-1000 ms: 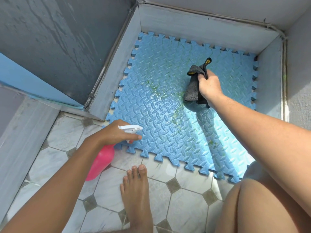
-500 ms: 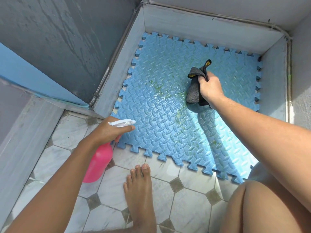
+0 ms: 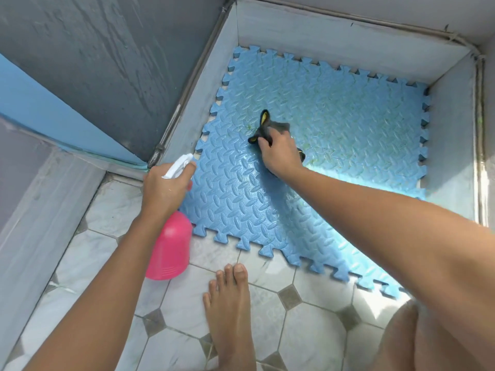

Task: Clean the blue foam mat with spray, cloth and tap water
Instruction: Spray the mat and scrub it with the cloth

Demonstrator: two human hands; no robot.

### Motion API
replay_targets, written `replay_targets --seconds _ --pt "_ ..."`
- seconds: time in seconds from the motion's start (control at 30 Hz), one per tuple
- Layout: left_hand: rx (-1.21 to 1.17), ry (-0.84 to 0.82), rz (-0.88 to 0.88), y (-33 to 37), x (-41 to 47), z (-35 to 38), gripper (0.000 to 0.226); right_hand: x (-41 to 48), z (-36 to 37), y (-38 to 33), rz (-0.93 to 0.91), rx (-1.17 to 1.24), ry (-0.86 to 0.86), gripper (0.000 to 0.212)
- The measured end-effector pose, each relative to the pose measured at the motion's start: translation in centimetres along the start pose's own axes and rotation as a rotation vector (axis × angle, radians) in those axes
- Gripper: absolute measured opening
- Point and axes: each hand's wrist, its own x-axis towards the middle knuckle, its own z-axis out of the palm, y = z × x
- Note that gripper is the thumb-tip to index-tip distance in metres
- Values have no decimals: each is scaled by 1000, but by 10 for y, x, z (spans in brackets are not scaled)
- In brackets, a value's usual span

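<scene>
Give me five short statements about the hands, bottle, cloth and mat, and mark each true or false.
1. The right hand presses a grey cloth onto the blue foam mat. True.
2. The left hand holds a green spray bottle. False: the spray bottle is pink with a white nozzle.
3. Greenish marks show on the mat. True.
4. The mat lies fully inside the walled corner. False: its near edge extends onto the tiled floor.
5. A bare foot stands on the mat. False: it is on the tiles.
</scene>
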Motion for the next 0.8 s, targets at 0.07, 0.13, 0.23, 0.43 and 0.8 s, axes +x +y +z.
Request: replay_targets --seconds 0.07,0.13,0.23,0.43,0.8 --pt "-2 6 16 1 -1 -1 47 -17 33 -17 -102 -188 -19 46" --pt "11 18 35 0 0 -1 44 -42 57 -30 -282 -309 -37 48" --pt "14 42 80 -1 2 -3 40 -88 75 -27 -686 -359 -234 49" --pt "5 57 69 -8 2 -3 43 -71 36 23 -1025 -451 -408 49" --pt "-4 10 22 -5 -2 -7 43 -30 60 -50 -440 -413 -107 42"
